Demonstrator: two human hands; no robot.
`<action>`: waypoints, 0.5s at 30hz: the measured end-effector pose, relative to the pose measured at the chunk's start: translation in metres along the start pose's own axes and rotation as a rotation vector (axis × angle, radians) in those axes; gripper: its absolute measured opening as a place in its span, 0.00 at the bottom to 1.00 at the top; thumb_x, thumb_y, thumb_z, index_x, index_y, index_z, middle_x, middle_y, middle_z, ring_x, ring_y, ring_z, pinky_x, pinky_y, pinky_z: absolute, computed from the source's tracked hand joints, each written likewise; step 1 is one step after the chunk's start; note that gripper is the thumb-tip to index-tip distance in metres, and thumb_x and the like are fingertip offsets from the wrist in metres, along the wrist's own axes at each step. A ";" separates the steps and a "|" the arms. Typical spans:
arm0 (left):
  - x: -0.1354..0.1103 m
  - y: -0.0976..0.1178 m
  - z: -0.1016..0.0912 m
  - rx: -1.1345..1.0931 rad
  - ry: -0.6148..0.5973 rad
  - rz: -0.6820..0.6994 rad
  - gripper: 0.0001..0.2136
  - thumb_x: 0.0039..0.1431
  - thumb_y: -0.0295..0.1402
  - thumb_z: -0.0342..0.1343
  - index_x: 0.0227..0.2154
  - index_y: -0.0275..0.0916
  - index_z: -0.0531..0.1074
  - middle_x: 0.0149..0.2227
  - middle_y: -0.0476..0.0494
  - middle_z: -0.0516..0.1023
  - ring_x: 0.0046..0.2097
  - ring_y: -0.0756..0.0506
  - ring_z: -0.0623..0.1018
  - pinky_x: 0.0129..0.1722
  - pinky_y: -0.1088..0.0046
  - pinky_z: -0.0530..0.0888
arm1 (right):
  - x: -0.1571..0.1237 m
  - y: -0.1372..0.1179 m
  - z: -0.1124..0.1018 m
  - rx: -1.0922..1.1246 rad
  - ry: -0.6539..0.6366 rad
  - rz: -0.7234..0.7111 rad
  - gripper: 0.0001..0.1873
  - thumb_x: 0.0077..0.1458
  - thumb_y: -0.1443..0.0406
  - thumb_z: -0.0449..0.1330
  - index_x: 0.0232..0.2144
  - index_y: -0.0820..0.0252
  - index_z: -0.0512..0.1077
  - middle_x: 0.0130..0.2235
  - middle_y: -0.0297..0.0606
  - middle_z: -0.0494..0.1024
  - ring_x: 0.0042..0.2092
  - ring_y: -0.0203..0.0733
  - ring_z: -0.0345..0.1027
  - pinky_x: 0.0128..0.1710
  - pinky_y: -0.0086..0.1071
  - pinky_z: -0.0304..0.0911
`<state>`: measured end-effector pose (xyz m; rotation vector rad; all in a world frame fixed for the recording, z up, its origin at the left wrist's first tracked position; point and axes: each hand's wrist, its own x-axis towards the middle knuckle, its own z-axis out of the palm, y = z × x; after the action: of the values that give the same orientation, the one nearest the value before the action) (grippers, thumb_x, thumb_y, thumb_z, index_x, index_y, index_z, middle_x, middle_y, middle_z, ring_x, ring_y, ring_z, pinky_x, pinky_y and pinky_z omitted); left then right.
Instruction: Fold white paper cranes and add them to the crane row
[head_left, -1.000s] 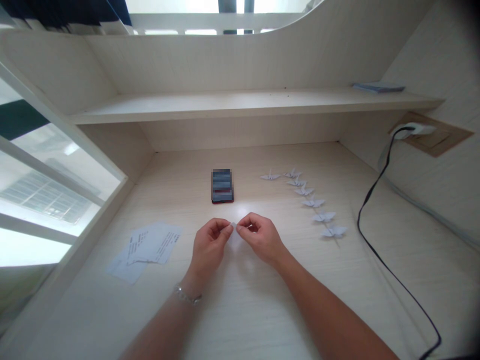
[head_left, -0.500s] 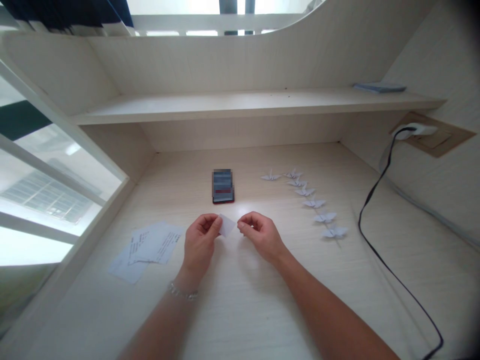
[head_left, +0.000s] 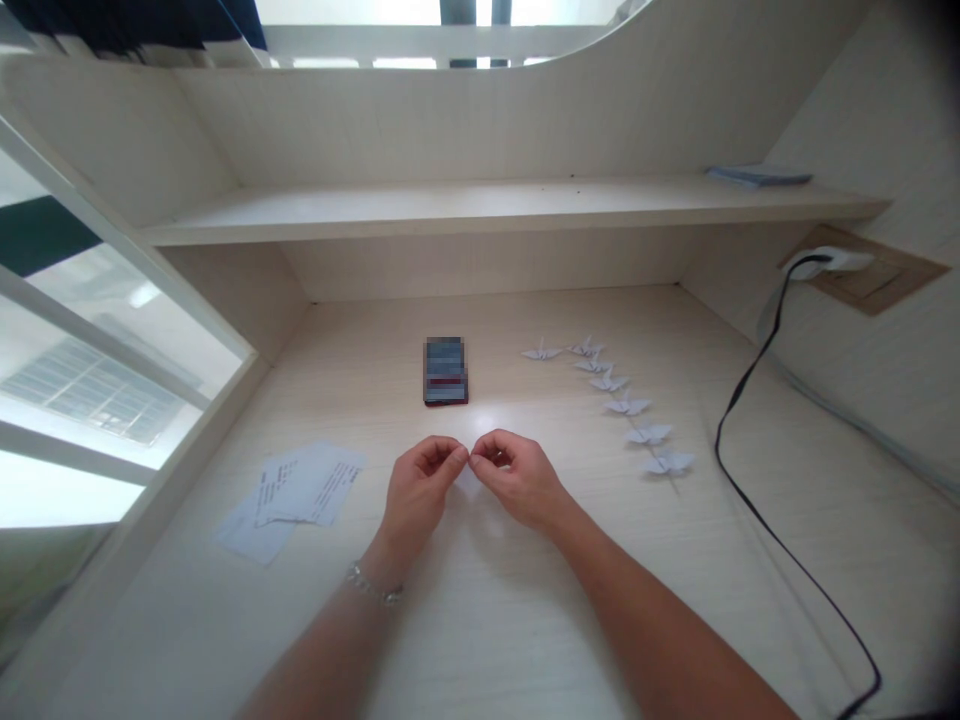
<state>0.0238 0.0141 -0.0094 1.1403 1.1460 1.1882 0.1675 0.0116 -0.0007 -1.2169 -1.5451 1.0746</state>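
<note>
So both hands are working over the middle of the desk, fingertips meeting. The left hand is pinching a little paper between thumb and forefinger, and the right hand is pinching it from the other side, its thumb and forefinger closed too. The paper's sitting right between the fingertips and they're mostly covering it, so I can't really tell what shape it's in. A silvery bracelet is circling the left wrist.

The phone is lying just beyond the hands, its screen all pixelated. Seven white cranes are standing off past the right hand, mostly running in a slanting line, with one sitting a bit off to the left at the far end. Over beyond the left hand, a few sheets are lying overlapped, and the upper ones are showing print that's too small to read.

Way over on the right, a black cable is hanging from the outlet and trailing toward the near edge. Something flat is resting on the shelf above.
</note>
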 end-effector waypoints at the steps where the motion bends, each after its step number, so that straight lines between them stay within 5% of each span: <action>1: 0.001 -0.001 -0.001 -0.026 0.026 -0.019 0.09 0.46 0.36 0.60 0.27 0.35 0.72 0.26 0.50 0.72 0.27 0.52 0.69 0.27 0.77 0.65 | 0.000 0.000 0.000 -0.004 0.000 0.004 0.04 0.48 0.66 0.56 0.24 0.60 0.69 0.25 0.32 0.71 0.27 0.34 0.63 0.28 0.27 0.60; 8: 0.010 0.002 -0.011 -0.303 0.263 -0.115 0.12 0.44 0.39 0.61 0.29 0.36 0.69 0.27 0.51 0.70 0.28 0.53 0.71 0.27 0.78 0.68 | 0.004 0.008 0.000 0.103 0.045 0.103 0.06 0.48 0.63 0.57 0.25 0.60 0.69 0.25 0.32 0.70 0.26 0.34 0.62 0.26 0.27 0.59; 15: 0.005 -0.004 0.001 -0.263 0.171 -0.112 0.12 0.47 0.38 0.60 0.30 0.36 0.69 0.29 0.49 0.72 0.29 0.52 0.72 0.30 0.76 0.70 | 0.007 0.017 0.006 0.182 0.033 0.109 0.09 0.47 0.60 0.59 0.29 0.60 0.69 0.30 0.35 0.73 0.31 0.37 0.66 0.30 0.29 0.63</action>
<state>0.0251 0.0184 -0.0136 0.7781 1.1269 1.3242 0.1647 0.0204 -0.0173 -1.1975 -1.3367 1.2319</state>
